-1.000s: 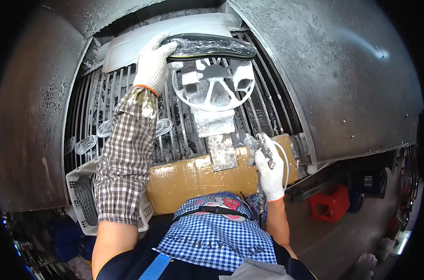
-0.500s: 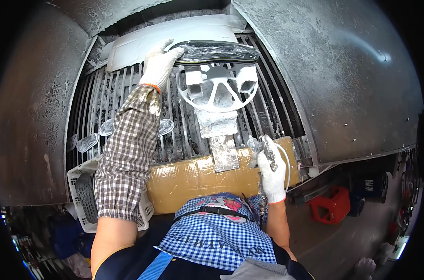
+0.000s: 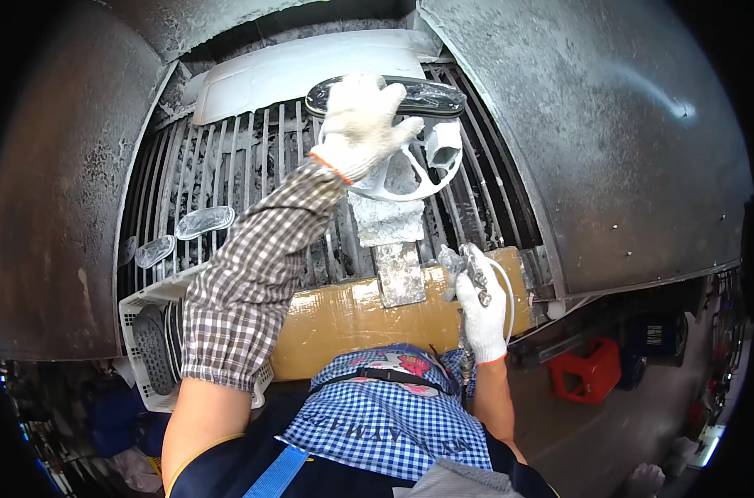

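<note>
The left hand (image 3: pixel 362 120) has moved from the black sole's (image 3: pixel 433 97) end over its middle, apparently changing hold; whether its fingers grip cannot be told. The sole lies along the white wheel's (image 3: pixel 402 197) far side. The right hand's (image 3: pixel 483 314) fingers clamp a spray gun (image 3: pixel 478 272).

The left hand (image 3: pixel 360 120) is leaving the left end of the black sole (image 3: pixel 431 98) and is now spreading over its middle, covering the left side of the white wheel (image 3: pixel 398 197). The checked sleeve (image 3: pixel 265 257) is swinging nearer the wheel, baring more of one oval pad (image 3: pixel 205 222) well left of the wheel and hiding another closer to it.
</note>
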Demonstrator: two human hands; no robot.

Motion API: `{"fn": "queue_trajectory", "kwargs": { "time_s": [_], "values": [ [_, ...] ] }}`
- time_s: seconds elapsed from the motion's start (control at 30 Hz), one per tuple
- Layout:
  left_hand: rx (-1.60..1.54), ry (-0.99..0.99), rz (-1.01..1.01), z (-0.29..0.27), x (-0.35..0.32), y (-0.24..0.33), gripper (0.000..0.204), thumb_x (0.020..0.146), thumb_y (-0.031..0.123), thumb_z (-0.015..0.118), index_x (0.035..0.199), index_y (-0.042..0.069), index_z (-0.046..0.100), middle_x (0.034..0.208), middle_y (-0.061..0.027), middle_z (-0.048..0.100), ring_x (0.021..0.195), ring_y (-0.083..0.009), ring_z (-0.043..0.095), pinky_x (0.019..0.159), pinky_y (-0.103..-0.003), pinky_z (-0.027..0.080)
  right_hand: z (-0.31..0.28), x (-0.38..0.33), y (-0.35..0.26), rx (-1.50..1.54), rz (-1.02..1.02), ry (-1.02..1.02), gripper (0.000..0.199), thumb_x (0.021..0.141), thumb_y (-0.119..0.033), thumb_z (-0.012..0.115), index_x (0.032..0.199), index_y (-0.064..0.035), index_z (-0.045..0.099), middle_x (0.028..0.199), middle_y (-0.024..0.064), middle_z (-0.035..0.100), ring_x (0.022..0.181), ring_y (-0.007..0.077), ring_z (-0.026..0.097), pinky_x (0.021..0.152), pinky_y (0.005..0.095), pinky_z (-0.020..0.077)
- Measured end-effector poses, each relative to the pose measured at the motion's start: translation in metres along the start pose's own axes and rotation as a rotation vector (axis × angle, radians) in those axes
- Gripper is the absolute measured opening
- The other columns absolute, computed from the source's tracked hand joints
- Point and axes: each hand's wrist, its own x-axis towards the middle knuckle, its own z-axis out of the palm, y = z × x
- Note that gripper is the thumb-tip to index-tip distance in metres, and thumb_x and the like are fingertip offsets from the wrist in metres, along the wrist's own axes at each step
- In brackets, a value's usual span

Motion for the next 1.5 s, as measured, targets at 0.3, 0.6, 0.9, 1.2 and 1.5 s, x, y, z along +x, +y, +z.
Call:
{"fn": "queue_trajectory", "kwargs": {
  "time_s": [0.3, 0.6, 0.9, 1.2, 1.5],
  "values": [
    [-0.067, -0.036, 0.101, 0.023, 0.000, -0.028, 0.021, 0.090, 0.024, 0.073, 0.107, 0.011, 0.076, 0.098, -0.0127, 0.070, 0.099, -0.0360, 0.067, 0.086, -0.048, 0.054, -0.002, 0.003, 0.007, -0.031, -0.071, 0.020, 0.058, 0.107, -0.012, 0.064, 0.159, 0.0051, 0.045, 0.122, 0.0103, 0.072, 0.089, 0.0101, 0.066, 0.083, 0.0268, 0.0553],
    [-0.242, -0.071, 0.216, 0.001, -0.009, -0.043, 0.056, 0.081, -0.003, 0.073, 0.135, 0.009, 0.068, 0.112, -0.0180, 0.072, 0.103, -0.0389, 0.070, 0.092, -0.047, 0.057, -0.001, 0.005, 0.007, 0.020, -0.015, -0.018, 0.059, 0.106, -0.013, 0.066, 0.158, 0.0056, 0.046, 0.126, 0.0121, 0.070, 0.099, 0.0133, 0.064, 0.090, 0.0286, 0.0533],
    [-0.482, 0.478, -0.554, -0.007, -0.111, -0.034, 0.056, 0.086, 0.001, 0.069, 0.141, 0.002, 0.064, 0.135, -0.0189, 0.070, 0.128, -0.0324, 0.065, 0.113, -0.044, 0.051, 0.010, 0.021, -0.040, 0.077, -0.087, -0.070, 0.057, 0.107, -0.011, 0.066, 0.158, 0.0054, 0.047, 0.143, 0.0167, 0.066, 0.108, 0.0130, 0.067, 0.091, 0.0290, 0.0565],
    [-1.963, 0.102, -1.423, 0.025, -0.178, 0.012, 0.059, 0.096, 0.004, 0.064, 0.151, -0.006, 0.044, 0.125, -0.0161, 0.067, 0.108, -0.0291, 0.069, 0.093, -0.042, 0.059, 0.064, 0.051, -0.120, 0.254, -0.304, -0.193, 0.054, 0.106, -0.007, 0.064, 0.155, 0.0074, 0.049, 0.143, 0.0193, 0.065, 0.120, 0.0202, 0.067, 0.105, 0.0356, 0.0540],
    [-2.137, 0.051, -1.180, 0.045, -0.168, 0.026, 0.056, 0.089, -0.007, 0.044, 0.145, -0.008, 0.052, 0.137, -0.0230, 0.065, 0.125, -0.0330, 0.067, 0.110, -0.044, 0.057, 0.091, 0.066, -0.139, 0.249, -0.422, -0.208, 0.050, 0.105, -0.004, 0.064, 0.152, 0.0087, 0.053, 0.142, 0.0175, 0.066, 0.125, 0.0204, 0.066, 0.110, 0.0343, 0.0509]
  ]
}}
